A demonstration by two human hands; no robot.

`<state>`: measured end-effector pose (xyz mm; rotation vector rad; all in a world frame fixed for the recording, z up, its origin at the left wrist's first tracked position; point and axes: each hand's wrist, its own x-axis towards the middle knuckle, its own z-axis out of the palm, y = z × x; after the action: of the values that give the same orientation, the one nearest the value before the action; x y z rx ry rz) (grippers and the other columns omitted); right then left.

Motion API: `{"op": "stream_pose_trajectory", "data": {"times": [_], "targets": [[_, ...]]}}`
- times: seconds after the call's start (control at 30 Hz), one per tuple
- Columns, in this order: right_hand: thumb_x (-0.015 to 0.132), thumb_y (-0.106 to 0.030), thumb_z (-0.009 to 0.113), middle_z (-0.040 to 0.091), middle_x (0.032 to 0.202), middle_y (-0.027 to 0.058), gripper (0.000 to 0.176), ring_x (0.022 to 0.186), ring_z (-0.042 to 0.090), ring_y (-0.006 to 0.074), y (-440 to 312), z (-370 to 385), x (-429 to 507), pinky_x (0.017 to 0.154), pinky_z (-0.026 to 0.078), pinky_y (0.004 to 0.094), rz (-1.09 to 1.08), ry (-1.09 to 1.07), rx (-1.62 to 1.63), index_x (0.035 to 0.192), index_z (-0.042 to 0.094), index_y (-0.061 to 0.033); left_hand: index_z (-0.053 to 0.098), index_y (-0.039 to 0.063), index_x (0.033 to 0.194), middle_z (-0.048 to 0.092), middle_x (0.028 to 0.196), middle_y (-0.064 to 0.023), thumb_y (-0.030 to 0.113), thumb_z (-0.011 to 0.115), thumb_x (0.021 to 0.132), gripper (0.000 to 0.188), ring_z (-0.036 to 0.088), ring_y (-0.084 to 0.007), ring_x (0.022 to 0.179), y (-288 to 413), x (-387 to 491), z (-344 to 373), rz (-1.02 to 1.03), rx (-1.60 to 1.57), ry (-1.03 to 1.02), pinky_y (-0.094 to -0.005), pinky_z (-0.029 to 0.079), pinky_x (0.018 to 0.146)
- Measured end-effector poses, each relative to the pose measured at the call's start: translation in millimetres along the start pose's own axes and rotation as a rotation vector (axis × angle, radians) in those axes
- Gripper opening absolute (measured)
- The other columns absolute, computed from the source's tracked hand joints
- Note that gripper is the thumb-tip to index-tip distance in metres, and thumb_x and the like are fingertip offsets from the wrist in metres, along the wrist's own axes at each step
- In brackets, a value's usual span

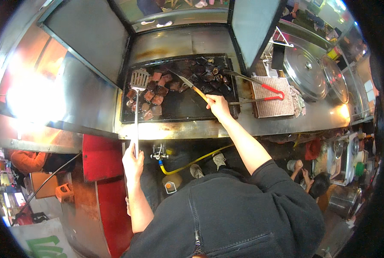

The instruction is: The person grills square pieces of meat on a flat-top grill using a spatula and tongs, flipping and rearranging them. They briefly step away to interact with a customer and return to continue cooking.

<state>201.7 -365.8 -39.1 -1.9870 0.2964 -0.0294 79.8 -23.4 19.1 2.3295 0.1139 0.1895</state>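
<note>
My left hand grips the handle of a slotted metal spatula. The spatula's head hangs over the left part of a dark griddle, by browned cubes of food that look like meat. In my right hand is a knife with a yellowish handle, its blade pointing up and left across the griddle. The tip lies over the dark surface; whether it touches a cube I cannot tell. Dark, charred-looking pieces fill the griddle's back right corner.
Tongs with red grips lie across the griddle's right edge and a striped cloth. Large lidded steel pots stand farther right. Metal panels flank the griddle. A yellow hose runs below. Another person is at lower right.
</note>
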Motion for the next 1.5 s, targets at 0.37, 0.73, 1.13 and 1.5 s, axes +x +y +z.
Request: {"op": "stream_pose_trajectory", "data": {"times": [0.37, 0.73, 1.13, 1.5], "targets": [[0.081, -0.022, 0.061, 0.066, 0.085, 0.0109, 0.030, 0.076, 0.064, 0.0253, -49, 4, -35, 0.068, 0.050, 0.0353, -0.439, -0.105, -0.515, 0.110, 0.064, -0.0158, 0.050, -0.005, 0.121, 0.060, 0.101, -0.0204, 0.007, 0.062, 0.074, 0.050, 0.060, -0.0277, 0.091, -40, -32, -31, -0.072, 0.006, 0.149, -0.0347, 0.046, 0.082], [0.082, -0.020, 0.057, 0.067, 0.088, 0.0094, 0.027, 0.077, 0.064, 0.0279, -114, 72, 4, 0.068, 0.051, 0.0373, -0.614, -0.254, -0.613, 0.107, 0.065, -0.0203, 0.047, -0.007, 0.123, 0.060, 0.107, -0.0228, 0.006, 0.059, 0.074, 0.052, 0.060, -0.0272, 0.097, -33, -72, -47, -0.161, -0.108, 0.237, -0.0317, 0.045, 0.085], [0.082, -0.025, 0.058, 0.063, 0.078, 0.0087, 0.029, 0.072, 0.062, 0.0279, -78, -51, -1, 0.064, 0.049, 0.0395, -0.691, -0.266, -0.836, 0.110, 0.064, -0.0220, 0.049, -0.003, 0.123, 0.060, 0.089, -0.0219, 0.007, 0.060, 0.073, 0.052, 0.060, -0.0310, 0.081, -45, -90, -41, -0.187, 0.019, 0.257, -0.0365, 0.047, 0.075], [0.079, -0.020, 0.064, 0.063, 0.083, 0.0097, 0.035, 0.074, 0.062, 0.0288, 27, -115, -46, 0.065, 0.050, 0.0382, -0.583, -0.178, -0.694, 0.113, 0.062, -0.0193, 0.049, -0.002, 0.124, 0.060, 0.093, -0.0209, 0.006, 0.061, 0.074, 0.052, 0.060, -0.0299, 0.085, -29, -67, -22, -0.142, -0.021, 0.247, -0.0358, 0.047, 0.077]]}}
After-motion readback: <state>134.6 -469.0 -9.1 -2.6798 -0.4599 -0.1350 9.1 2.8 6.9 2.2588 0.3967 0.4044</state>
